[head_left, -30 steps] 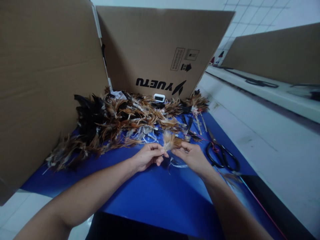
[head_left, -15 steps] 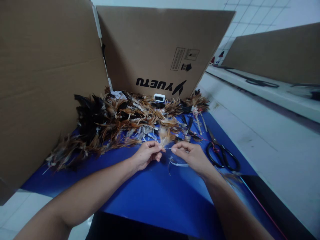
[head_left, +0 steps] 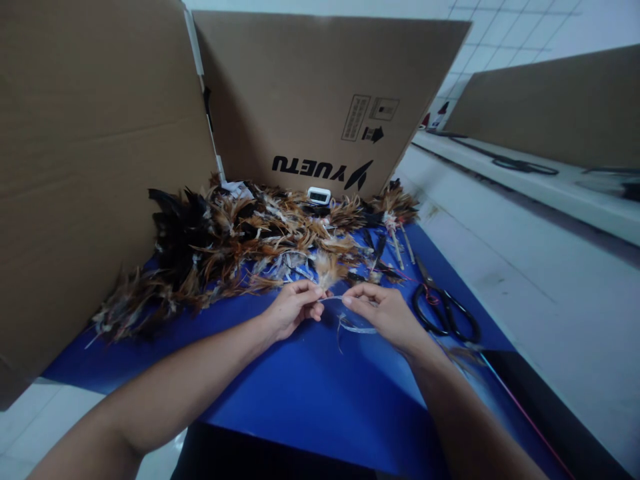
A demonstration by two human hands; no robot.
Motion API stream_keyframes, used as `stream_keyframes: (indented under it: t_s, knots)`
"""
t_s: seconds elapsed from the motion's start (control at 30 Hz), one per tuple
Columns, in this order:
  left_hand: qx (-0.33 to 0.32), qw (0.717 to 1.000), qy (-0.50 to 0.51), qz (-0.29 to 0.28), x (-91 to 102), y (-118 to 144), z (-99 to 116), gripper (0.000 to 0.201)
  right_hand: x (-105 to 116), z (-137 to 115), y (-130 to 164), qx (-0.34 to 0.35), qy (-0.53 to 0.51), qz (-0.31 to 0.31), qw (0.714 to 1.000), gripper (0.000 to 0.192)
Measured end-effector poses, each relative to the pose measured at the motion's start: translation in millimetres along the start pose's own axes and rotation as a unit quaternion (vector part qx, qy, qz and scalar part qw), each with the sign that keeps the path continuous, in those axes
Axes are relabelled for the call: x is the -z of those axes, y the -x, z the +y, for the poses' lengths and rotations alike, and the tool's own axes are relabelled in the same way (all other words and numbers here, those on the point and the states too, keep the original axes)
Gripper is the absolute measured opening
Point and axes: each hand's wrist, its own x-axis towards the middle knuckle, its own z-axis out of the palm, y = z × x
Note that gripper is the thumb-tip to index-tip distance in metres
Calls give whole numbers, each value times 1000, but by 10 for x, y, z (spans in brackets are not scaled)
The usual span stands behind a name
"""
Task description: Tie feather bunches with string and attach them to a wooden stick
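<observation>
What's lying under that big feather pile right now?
The feather pile rests on the blue sheet, which shows along its near edge. Pale strips poke out near the left hand. Anything deeper beneath is covered.

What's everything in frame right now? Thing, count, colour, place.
feather tuft: one, tan and pale, pinched at its base by the left hand
thin strip: one, whitish, stretched between both hands
feather pile: one heap, brown, orange and black, behind the hands
feathered sticks: a few, pale shafts, right end of pile
scissors: one, black, right of the right hand
small device: one, white, at the box foot
cardboard panels: two near, brown, behind and left; another far right
mat: one, blue, under everything
left hand: fingers pinching
right hand: fingers pinching
</observation>
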Motion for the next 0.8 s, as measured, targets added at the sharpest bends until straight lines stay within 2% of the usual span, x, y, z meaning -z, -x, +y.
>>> stream_keyframes:
  t_s: [0.43,0.8]
  knots:
    - [35,998,-7,-60,10,9,-19,19,-27,22,-7,17,56,-4,998,24]
    - [22,998,-13,-58,25,3,-22,21,-29,55,-9,25,79,-6,997,24]
